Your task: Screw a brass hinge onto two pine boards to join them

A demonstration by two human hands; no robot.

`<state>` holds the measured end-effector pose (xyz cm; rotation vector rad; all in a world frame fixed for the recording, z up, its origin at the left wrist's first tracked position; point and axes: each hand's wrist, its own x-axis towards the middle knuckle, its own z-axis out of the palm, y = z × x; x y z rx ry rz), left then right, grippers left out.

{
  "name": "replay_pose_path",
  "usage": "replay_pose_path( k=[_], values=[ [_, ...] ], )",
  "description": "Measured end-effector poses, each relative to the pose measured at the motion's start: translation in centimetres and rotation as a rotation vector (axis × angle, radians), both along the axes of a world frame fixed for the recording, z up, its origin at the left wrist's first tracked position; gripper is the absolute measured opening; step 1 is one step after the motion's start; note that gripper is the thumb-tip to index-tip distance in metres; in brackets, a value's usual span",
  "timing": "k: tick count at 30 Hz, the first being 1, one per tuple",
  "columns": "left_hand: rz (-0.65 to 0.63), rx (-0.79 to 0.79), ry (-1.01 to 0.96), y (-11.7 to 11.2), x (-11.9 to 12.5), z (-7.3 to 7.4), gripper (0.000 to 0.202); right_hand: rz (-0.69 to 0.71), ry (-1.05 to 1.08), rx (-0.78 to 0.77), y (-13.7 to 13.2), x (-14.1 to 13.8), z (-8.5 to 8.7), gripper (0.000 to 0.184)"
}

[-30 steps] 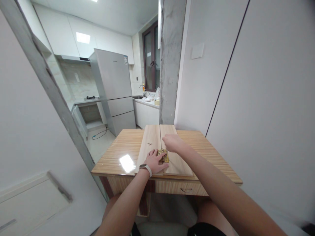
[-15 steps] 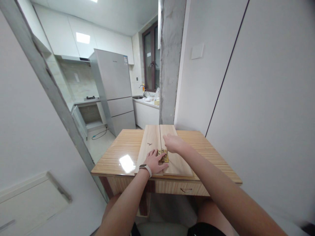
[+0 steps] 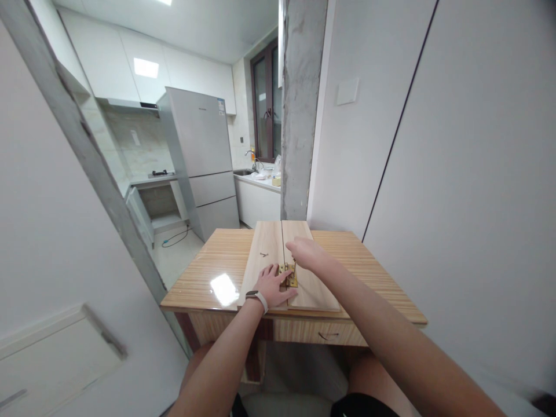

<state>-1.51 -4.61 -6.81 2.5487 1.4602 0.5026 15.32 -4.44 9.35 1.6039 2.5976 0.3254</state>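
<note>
Two pale wooden boards lie side by side on the table, a narrow dark seam between them. A brass hinge straddles the seam near their front half. My left hand lies with fingers spread across the hinge and the boards, pressing on them. Above the hinge's right leaf my right hand is closed in a fist around a screwdriver; only a bit of thin shaft shows beneath it, and its handle is hidden. A few small screws lie loose on the left board.
The boards rest on a striped wooden table with a drawer at its front. A white wall stands close on the right. Beyond the table are a grey fridge and a sink counter.
My right fist has shifted and turned slightly above the hinge. The left hand, hinge, boards and screws stay where they were.
</note>
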Motion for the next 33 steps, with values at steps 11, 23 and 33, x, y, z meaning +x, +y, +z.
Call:
replay_pose_path(
  k=[11,23,33],
  values=[
    [0.005,-0.002,-0.002,-0.1,0.1,0.1,0.078,0.025,-0.023,0.010,0.0,-0.3,0.2,0.023],
    [-0.005,0.003,-0.010,0.1,0.0,-0.2,0.079,-0.081,0.035,-0.036,0.7,-0.2,-0.4,0.037],
    [0.004,-0.016,-0.006,0.0,0.0,-0.1,0.079,0.023,-0.009,-0.014,0.4,0.4,0.0,0.020]
  ],
)
